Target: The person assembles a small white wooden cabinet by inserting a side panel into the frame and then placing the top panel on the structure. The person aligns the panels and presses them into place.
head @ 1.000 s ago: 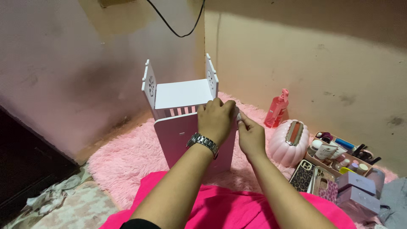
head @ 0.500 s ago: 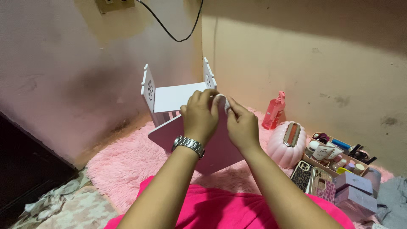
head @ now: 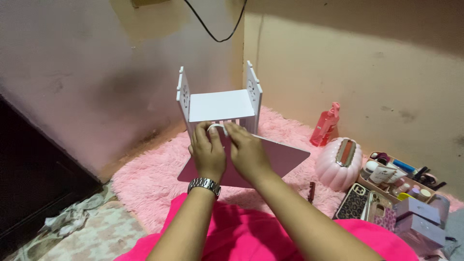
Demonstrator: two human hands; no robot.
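Note:
My left hand (head: 209,153), with a metal watch (head: 204,184) on its wrist, and my right hand (head: 248,151) lie side by side on a flat pale pink panel (head: 285,157). Together they grip its far edge and hold it tilted almost flat above the rug. A small white curved piece (head: 218,127) shows between my fingertips; I cannot tell what it is. Just behind the panel stands a small white shelf unit (head: 220,104) with two cut-out side boards, set in the room's corner.
A fluffy pink rug (head: 145,181) covers the floor. On the right stand a pink spray bottle (head: 325,124), a pale pink pumpkin-shaped holder (head: 339,164), phone cases (head: 363,203), small boxes (head: 419,220) and a tray of cosmetics (head: 396,174). A black cable (head: 217,29) hangs on the wall.
The panel has swung from standing upright in front of the shelf to lying nearly flat. Both hands have come lower and closer to me with it.

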